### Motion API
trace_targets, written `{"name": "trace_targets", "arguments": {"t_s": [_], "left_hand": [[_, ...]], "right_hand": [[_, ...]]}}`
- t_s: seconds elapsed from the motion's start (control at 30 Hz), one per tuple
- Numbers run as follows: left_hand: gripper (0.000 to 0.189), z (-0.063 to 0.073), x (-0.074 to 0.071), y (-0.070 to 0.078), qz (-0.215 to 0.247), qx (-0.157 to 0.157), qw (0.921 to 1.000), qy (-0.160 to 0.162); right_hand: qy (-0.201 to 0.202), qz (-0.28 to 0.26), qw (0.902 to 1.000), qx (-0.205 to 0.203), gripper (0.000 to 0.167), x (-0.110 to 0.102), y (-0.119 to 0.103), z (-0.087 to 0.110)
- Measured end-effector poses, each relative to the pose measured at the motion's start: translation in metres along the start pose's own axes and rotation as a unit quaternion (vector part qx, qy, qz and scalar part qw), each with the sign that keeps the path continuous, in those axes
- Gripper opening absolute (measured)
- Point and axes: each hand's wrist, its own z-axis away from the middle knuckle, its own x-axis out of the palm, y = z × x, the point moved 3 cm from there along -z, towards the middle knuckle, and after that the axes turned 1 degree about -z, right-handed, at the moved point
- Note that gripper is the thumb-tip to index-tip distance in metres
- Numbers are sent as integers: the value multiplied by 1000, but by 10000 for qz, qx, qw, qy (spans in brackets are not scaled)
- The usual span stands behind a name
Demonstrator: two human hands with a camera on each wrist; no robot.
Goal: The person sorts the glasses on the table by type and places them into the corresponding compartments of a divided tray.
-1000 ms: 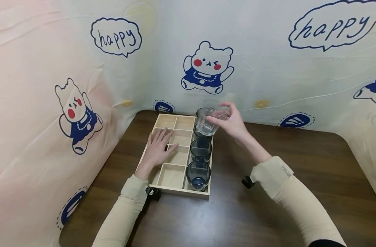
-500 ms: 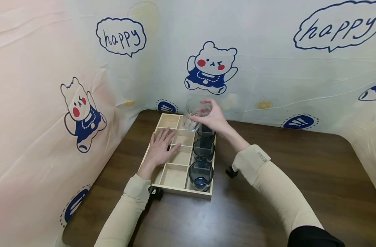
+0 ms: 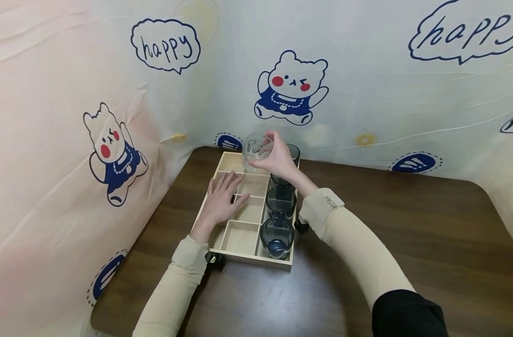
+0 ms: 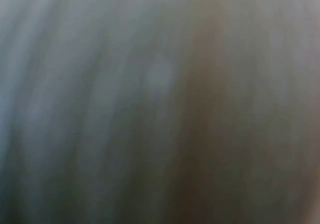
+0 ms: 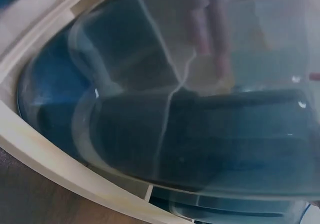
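Observation:
My right hand point(image 3: 278, 161) holds a clear glass point(image 3: 251, 149) between thumb and fingers, over the far end of a wooden divided tray point(image 3: 256, 260). My left hand point(image 3: 220, 202) lies with fingers spread on the tray's left side and holds nothing. Several dark blue-grey glasses point(image 3: 280, 202) stand in the tray's right column; the right hand and wrist partly cover the farther ones. In the right wrist view, a blue-tinted glass point(image 5: 140, 139) fills most of the picture beside the tray's rim point(image 5: 60, 169). The left wrist view is only blur.
The tray rests on a dark brown wooden table point(image 3: 365, 243). Behind and to the left hangs a pale curtain point(image 3: 349, 93) printed with cartoon animals and "happy". Small black wrist devices sit under both cuffs.
My right hand has carried the clear glass leftward, from above the dark glasses to above the far middle compartment. The left hand stays in place on the tray.

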Motion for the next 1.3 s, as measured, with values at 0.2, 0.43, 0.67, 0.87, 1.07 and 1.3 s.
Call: {"name": "trace_targets", "arguments": {"t_s": [0.2, 0.43, 0.67, 0.87, 1.07, 1.3], "left_hand": [[76, -4, 0, 7, -2, 43, 10000, 9], [75, 4, 2, 6, 40, -74, 10000, -14], [76, 3, 2, 6, 37, -48, 10000, 1], [76, 1, 4, 4, 42, -19, 10000, 47], [76, 1, 1, 5, 35, -4, 10000, 25], [76, 3, -1, 5, 38, -5, 10000, 43]], "right_hand": [[-195, 578, 9981, 88, 94, 1, 8, -6], [-411, 1420, 9890, 53, 95, 11, 11, -10], [-196, 2012, 9791, 232, 93, 13, 17, -13], [-295, 2724, 9617, 70, 96, 16, 20, -15], [-563, 3302, 9419, 257, 98, 19, 21, -18], [-714, 3808, 9204, 520, 83, 20, 19, -17]]}}
